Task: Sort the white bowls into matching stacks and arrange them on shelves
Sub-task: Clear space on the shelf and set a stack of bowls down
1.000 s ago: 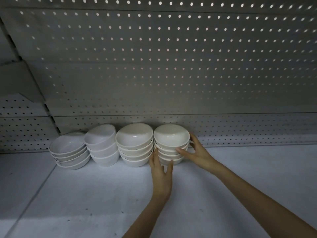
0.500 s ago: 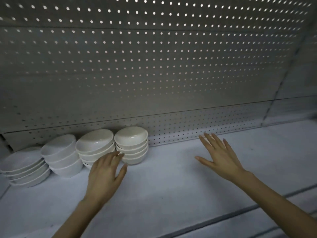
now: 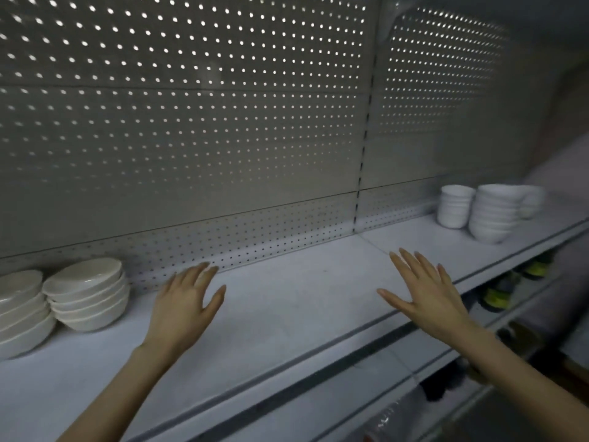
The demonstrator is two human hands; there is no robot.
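White bowls [image 3: 86, 295] are sitting nested at the left end of the shelf [image 3: 296, 301], taller stacks [image 3: 492, 213] far right; left hand [image 3: 185, 309] and right hand [image 3: 427, 295] are hovering between, outspread, empty.

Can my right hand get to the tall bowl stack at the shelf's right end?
Probably yes: the right hand is open and empty, with only bare shelf between it and the tall bowl stack.
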